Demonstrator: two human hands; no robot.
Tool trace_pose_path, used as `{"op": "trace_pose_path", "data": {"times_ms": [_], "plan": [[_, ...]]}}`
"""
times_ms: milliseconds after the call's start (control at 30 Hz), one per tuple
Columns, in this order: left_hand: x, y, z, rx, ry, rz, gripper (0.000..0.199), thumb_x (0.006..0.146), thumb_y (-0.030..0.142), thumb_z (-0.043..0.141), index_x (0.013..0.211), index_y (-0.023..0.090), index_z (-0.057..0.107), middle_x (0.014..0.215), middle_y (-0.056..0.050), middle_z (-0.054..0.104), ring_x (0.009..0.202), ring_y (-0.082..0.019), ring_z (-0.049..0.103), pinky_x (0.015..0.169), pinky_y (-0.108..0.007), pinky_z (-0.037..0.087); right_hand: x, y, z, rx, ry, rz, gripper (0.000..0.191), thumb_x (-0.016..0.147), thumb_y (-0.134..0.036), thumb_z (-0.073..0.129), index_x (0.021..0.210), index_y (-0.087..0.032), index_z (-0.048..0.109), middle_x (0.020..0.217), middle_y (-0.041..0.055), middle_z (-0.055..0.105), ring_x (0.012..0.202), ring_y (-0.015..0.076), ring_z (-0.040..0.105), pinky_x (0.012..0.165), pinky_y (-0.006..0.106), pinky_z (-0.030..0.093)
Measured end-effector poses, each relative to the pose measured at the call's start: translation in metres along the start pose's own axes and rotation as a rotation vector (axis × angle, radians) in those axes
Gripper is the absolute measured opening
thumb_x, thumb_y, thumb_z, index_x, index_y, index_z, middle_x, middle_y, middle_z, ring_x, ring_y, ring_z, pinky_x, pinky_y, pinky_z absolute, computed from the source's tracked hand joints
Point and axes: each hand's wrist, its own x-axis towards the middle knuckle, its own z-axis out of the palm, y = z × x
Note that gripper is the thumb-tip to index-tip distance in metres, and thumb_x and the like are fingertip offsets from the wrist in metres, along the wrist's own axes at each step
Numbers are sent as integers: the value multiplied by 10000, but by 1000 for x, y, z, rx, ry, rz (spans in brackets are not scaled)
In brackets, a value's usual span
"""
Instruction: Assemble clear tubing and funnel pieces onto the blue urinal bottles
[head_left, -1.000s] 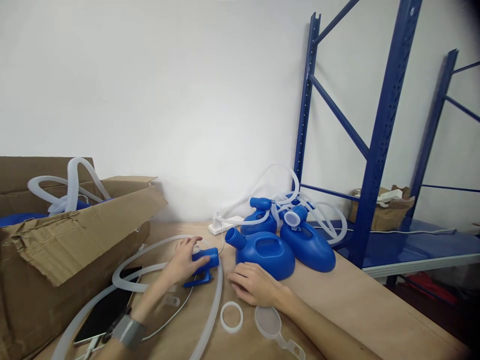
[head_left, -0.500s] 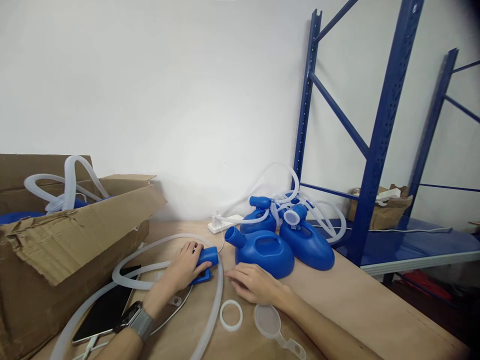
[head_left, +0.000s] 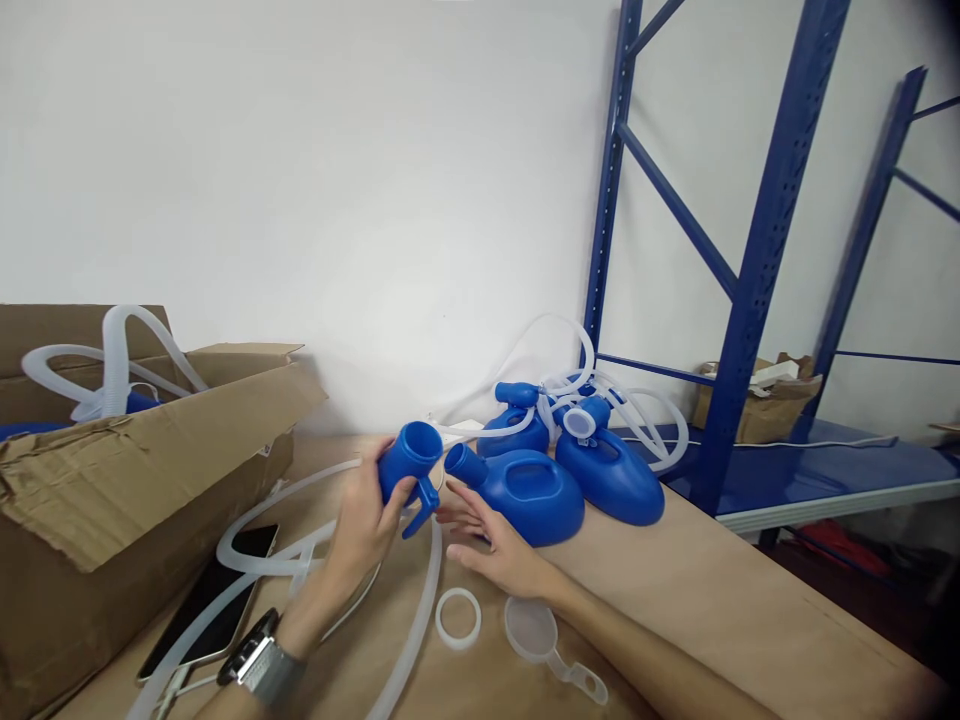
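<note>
My left hand (head_left: pixel 369 510) is wrapped round a blue cup-like piece (head_left: pixel 409 465) with a handle, raised off the table with its round opening facing up. My right hand (head_left: pixel 487 545) is just right of it, fingers apart, holding nothing. Behind my right hand lies a blue bottle (head_left: pixel 536 505) with a neck and a built-in handle. A white ring (head_left: pixel 458 619) and a translucent cap with a strap (head_left: pixel 532 629) lie on the table in front of my hands. A long translucent hose (head_left: pixel 416 625) curves around and below my left hand.
An open cardboard box (head_left: pixel 150 480) with hoses inside stands at left, beside a dark tablet (head_left: pixel 214 605). More blue bottles (head_left: pixel 609 480) with hoses sit at the back right, near a blue metal rack (head_left: pixel 761 240). A power strip (head_left: pixel 461 432) lies by the wall.
My left hand has lifted the blue piece from the table and tilted its opening upward. My right hand has risen slightly, and its fingers have spread.
</note>
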Motion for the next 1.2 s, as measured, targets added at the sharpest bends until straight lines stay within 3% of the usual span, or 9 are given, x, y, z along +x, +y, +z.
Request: {"op": "trace_pose_path", "data": {"times_ms": [100, 233, 333, 467, 567, 700, 800, 1033, 1200], "plan": [[-15, 0, 17, -30, -148, 201, 492, 1017, 485, 419, 1384, 170, 501, 1258, -161, 699, 1102, -287, 695, 936, -420, 557, -1, 6, 14, 260, 8, 85, 1071, 715, -494, 875, 1561, -317, 242, 1436, 134, 545, 1282, 290, 584, 1033, 478, 513], [-23, -10, 34, 40, -272, 355, 484, 1052, 466, 350, 1414, 190, 515, 1325, -158, 677, 1156, -270, 681, 948, -380, 555, -1, 9, 26, 492, 146, 139, 1066, 638, -494, 923, 1506, -334, 326, 1223, 68, 673, 1093, 260, 688, 967, 457, 556], [-17, -18, 35, 155, -279, 275, 487, 1062, 451, 285, 1300, 158, 593, 1167, -165, 745, 1022, -283, 728, 841, -376, 568, 0, 2, 29, 551, 272, 162, 940, 659, -454, 918, 1442, -329, 414, 1148, 46, 713, 1024, 259, 716, 949, 479, 569], [-8, -20, 27, 279, -403, 37, 443, 1056, 400, 265, 1086, 182, 649, 955, -131, 773, 839, -279, 733, 709, -349, 522, 2, -9, 25, 632, 248, 181, 857, 651, -437, 922, 1377, -293, 488, 1182, 68, 725, 1138, 302, 693, 1064, 556, 489], [-4, -13, 21, 205, -492, -75, 438, 1051, 415, 265, 995, 211, 648, 927, -100, 768, 853, -265, 721, 752, -340, 503, 2, -11, 19, 640, 258, 189, 800, 656, -437, 917, 1336, -265, 531, 1136, 77, 745, 1150, 319, 692, 1089, 587, 456], [1, -6, 11, -54, -617, -36, 448, 1026, 484, 334, 1073, 210, 685, 1095, -95, 761, 1015, -260, 693, 920, -358, 493, 3, -4, 12, 657, 293, 174, 732, 672, -401, 909, 1302, -259, 567, 1157, 70, 746, 1175, 302, 681, 1143, 560, 410], [4, -8, 4, -108, -649, -53, 448, 918, 538, 542, 1172, 202, 694, 1192, -106, 741, 1069, -288, 669, 952, -373, 497, 4, 1, 7, 704, 372, 164, 702, 664, -378, 911, 1278, -283, 586, 1231, 46, 723, 1251, 286, 632, 1163, 532, 395], [7, -14, 1, -111, -863, -201, 347, 842, 474, 575, 875, 160, 718, 825, -39, 723, 816, -242, 644, 770, -330, 502, 3, -1, 3, 753, 361, 164, 643, 643, -331, 913, 1215, -286, 623, 1156, 24, 744, 1204, 289, 652, 1113, 535, 448], [9, -17, 0, -181, -817, -234, 342, 803, 449, 630, 973, 168, 726, 999, -74, 755, 966, -284, 662, 900, -384, 506, 1, 5, 1, 693, 351, 178, 599, 635, -354, 915, 1159, -272, 635, 1119, 21, 745, 1165, 278, 665, 1111, 513, 443]]}}
